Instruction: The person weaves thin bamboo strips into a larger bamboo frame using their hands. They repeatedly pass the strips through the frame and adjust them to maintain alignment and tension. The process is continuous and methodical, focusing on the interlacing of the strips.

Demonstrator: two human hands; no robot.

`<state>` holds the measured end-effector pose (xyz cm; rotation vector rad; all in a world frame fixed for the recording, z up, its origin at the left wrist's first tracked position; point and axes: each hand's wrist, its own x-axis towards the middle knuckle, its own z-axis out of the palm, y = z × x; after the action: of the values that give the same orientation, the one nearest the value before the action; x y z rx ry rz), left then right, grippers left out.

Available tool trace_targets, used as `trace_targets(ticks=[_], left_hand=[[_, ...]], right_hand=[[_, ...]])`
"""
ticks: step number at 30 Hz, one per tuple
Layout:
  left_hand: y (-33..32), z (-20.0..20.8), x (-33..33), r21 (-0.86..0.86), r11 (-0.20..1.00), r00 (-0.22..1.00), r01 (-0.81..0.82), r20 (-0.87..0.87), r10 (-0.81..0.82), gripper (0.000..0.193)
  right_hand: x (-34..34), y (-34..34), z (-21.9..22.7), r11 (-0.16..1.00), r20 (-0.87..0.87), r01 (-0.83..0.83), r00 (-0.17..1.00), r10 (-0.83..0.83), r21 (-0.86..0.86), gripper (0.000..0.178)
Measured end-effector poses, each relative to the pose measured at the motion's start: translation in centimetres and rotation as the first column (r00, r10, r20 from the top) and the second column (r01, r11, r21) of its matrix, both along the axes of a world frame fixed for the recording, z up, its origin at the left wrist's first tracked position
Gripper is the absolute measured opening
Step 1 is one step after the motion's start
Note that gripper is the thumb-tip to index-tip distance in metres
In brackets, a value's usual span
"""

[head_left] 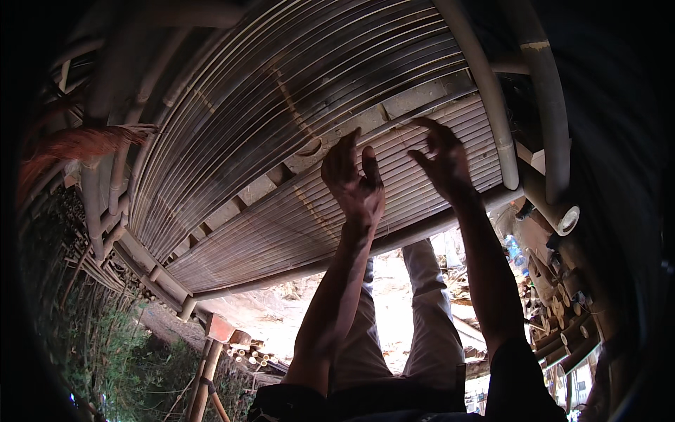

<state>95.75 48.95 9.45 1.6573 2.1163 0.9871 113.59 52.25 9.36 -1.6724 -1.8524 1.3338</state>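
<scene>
We find the far edge of the slatted bamboo panel (260,126) cut off at twelve o'clock, while the right side sinks into shadow. The forearms (337,295) hide some of its near slats, and both hands are blurred. The panel spreads from nine o'clock round to two, with an open gap (299,162) between its slats.

Near the centre, the left hand (357,184) has its thumb and fingers (343,149) apart; toward two o'clock, the right hand (448,163) has its own curled but parted. We make out nothing held (a fine strand could escape us), and cannot tell whether either touches the slats.

A reddish fibre bundle (84,144) sits between nine and ten, a pole's cut end (568,220) at three, stacked bamboo (569,330) toward four, and greenery (133,373) past seven.
</scene>
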Motion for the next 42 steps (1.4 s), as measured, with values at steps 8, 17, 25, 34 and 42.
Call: trace_targets(ticks=[8, 17, 25, 34, 42], left_hand=[[3.3, -6.7, -1.8, -0.633, 0.694, 0.939, 0.343, 0.221, -0.262, 0.041], [2.5, -7.0, -1.9, -0.557, 0.779, 0.952, 0.287, 0.078, -0.296, 0.037], [1.6, -7.5, 2.0, -0.301, 0.929, 0.923, 0.217, -0.248, -0.296, 0.022], [0.7, -7.6, 0.0, -0.387, 0.910, 0.910, 0.145, -0.308, -0.276, 0.020], [1.7, -6.9, 1.1, -0.352, 0.921, 0.925, 0.169, -0.265, -0.271, 0.023]], right_hand=[[15.1, -11.1, 9.4, 0.483, 0.243, -0.247, 0.624, 0.742, -0.840, 0.036], [10.8, -1.5, 20.0, 0.868, -0.859, -0.076, 0.210, -0.467, -0.491, 0.044], [11.8, 2.6, 15.2, 0.890, 0.296, -0.449, 0.842, 0.451, -0.079, 0.031], [11.2, -2.5, 16.4, 0.878, 0.098, -0.259, 0.941, 0.323, -0.403, 0.021], [12.7, -5.6, 16.1, 0.912, -0.004, -0.254, 0.964, 0.267, -0.322, 0.016]])
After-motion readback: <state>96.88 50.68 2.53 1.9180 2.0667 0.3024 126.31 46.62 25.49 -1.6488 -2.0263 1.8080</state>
